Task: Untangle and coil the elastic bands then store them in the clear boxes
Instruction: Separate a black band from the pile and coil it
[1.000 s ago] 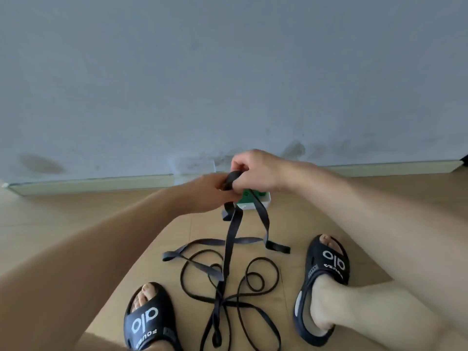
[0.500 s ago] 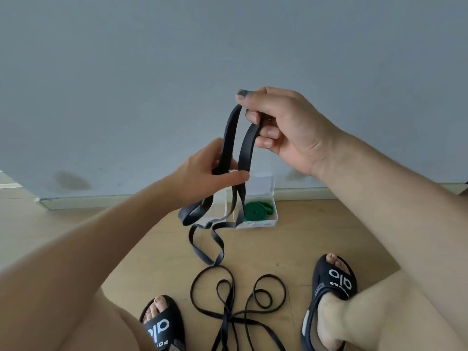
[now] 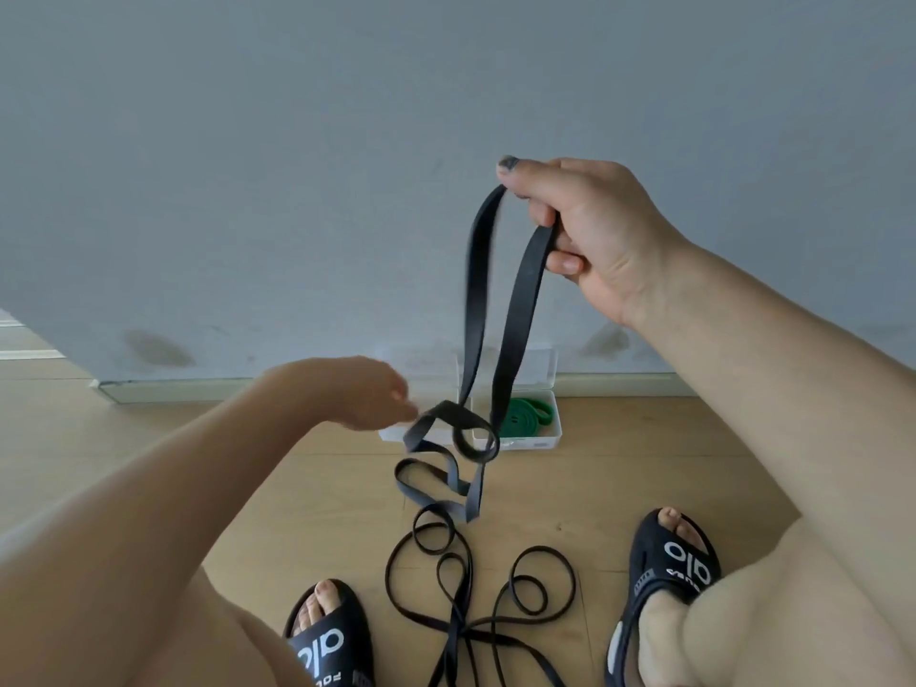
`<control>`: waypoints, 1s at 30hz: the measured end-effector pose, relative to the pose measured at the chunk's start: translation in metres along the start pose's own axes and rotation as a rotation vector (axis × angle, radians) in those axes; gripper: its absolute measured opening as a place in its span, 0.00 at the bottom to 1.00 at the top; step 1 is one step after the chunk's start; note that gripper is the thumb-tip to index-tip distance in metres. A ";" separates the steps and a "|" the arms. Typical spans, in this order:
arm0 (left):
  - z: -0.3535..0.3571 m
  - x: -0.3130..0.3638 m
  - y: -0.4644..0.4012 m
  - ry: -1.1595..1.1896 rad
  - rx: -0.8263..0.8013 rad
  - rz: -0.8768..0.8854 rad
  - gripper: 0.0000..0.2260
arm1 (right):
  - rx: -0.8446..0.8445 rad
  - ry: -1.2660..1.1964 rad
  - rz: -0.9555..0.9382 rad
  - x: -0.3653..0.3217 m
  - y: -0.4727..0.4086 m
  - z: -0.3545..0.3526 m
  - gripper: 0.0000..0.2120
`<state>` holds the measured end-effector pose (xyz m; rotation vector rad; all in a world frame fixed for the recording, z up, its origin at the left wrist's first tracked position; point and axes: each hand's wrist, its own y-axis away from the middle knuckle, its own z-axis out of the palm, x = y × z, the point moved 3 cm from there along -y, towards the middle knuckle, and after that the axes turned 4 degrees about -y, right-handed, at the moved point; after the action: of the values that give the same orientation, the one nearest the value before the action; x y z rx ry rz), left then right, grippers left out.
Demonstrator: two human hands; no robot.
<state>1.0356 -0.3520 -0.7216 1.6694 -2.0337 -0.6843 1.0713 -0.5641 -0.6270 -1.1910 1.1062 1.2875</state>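
Black band (image 3: 515,309) pinched by right-hand fingers (image 3: 540,188) (left hand (image 3: 357,394) blurred).

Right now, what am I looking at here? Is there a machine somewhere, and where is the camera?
There is no machine. A person wears a wide-angle camera on the head, so you look down along their arms to the wooden floor. The right hand is raised, gripping the top of a black elastic band that hangs down in twisted loops. The left hand reaches toward those loops; it is blurred, so I cannot tell if it is touching them. More black bands lie tangled on the floor between the person's sandals. By the wall sits a clear box holding a coiled green band.
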 end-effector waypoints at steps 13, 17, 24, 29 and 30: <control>-0.012 0.019 -0.018 0.631 0.415 0.337 0.36 | -0.314 -0.071 0.061 -0.004 0.004 0.029 0.10; -0.023 0.020 -0.009 0.566 0.610 0.270 0.26 | -0.319 -0.068 0.053 -0.005 0.004 0.026 0.10; -0.039 0.017 0.010 0.374 0.875 0.209 0.30 | -0.279 -0.043 0.068 -0.006 0.006 0.016 0.10; -0.034 0.025 0.010 0.523 0.726 0.311 0.40 | -0.319 -0.011 0.095 -0.004 0.010 0.017 0.11; -0.033 0.026 0.011 0.557 0.651 0.366 0.43 | -0.324 0.008 0.097 -0.004 0.010 0.017 0.11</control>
<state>1.0421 -0.3798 -0.6883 1.4764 -2.1367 0.5695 1.0599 -0.5479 -0.6220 -1.3927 0.9953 1.5815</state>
